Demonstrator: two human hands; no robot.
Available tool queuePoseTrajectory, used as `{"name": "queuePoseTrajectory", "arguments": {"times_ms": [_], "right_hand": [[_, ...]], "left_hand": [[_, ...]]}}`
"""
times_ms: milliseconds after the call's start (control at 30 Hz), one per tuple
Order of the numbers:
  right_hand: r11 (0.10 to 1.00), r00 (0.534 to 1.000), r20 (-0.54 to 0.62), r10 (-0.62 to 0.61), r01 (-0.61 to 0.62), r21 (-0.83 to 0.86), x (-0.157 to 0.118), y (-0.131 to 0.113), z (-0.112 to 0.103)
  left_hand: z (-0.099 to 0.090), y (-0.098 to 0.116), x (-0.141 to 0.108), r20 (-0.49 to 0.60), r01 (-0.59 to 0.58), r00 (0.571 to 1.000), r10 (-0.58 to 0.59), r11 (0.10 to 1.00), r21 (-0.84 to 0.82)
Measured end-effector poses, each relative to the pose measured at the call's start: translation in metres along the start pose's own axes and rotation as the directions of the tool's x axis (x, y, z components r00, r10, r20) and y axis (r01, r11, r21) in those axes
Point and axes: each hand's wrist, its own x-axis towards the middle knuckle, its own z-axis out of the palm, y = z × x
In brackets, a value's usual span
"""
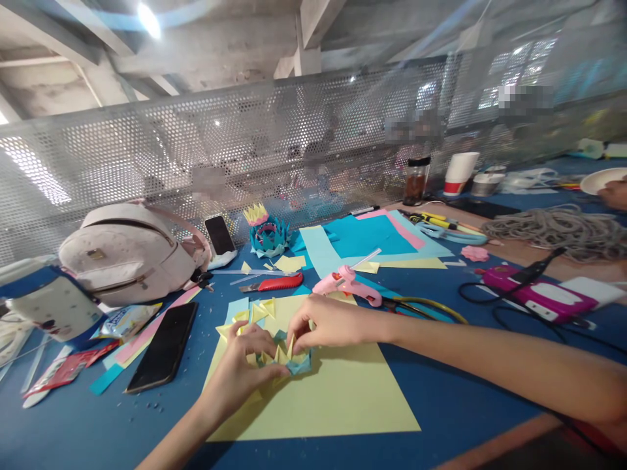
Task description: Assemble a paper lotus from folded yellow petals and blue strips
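A folded-paper piece of yellow points and pale blue folds [300, 364] rests on a yellow paper sheet [362, 398]. My left hand [247, 356] curls around its left and near side, thumb along the front, holding it. From the right, my right hand [326, 321] pinches one of its yellow points between thumb and fingers. My fingers cover much of the piece. Loose folded yellow paper points [264, 309] lie just beyond my left hand. Behind my right hand is a pink glue gun [345, 281], and a red utility knife [281, 282] lies farther back.
A finished-looking blue paper lotus [270, 238] stands near the perforated metal partition [274, 143]. On the left are a pale backpack [122, 254], a dark phone [164, 346] and a mug [53, 307]. Blue paper sheets [372, 236], a magenta device [539, 294] and grey cord [548, 228] lie rightward.
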Motion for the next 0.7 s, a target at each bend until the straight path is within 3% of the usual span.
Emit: {"name": "queuePoseTrajectory", "arguments": {"times_ms": [300,700], "right_hand": [[1.0,0.998,-0.062,0.014,-0.016,-0.021,0.0,-0.01,-0.005],[0.995,0.993,-0.09,-0.076,0.069,-0.07,0.005,-0.002,-0.002]], "left_hand": [[-0.007,0.005,0.0,-0.01,0.082,0.997,-0.082,0.996,-0.03],[-0.015,0.007,0.001,-0.013,0.103,0.995,-0.103,0.994,-0.042]]}}
